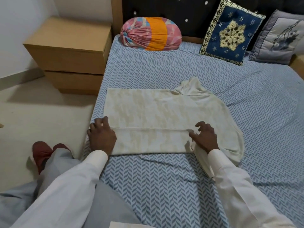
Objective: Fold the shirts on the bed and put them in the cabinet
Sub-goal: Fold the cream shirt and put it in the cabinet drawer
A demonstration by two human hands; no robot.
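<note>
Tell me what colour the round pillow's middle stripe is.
The stripe is orange; head view.

The bed [246, 112], covered in a blue herringbone sheet, carries a pale, partly folded shirt [148, 112] near its left edge, and a pink-and-orange bolster [150, 33], navy cushion [230, 32] and grey cushion [278, 38] by the headboard.

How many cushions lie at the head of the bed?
3: a pink-and-orange bolster on the left, a blue embroidered cushion in the middle, a grey cushion at the right edge, partly cut off. More may lie outside the view.
</note>
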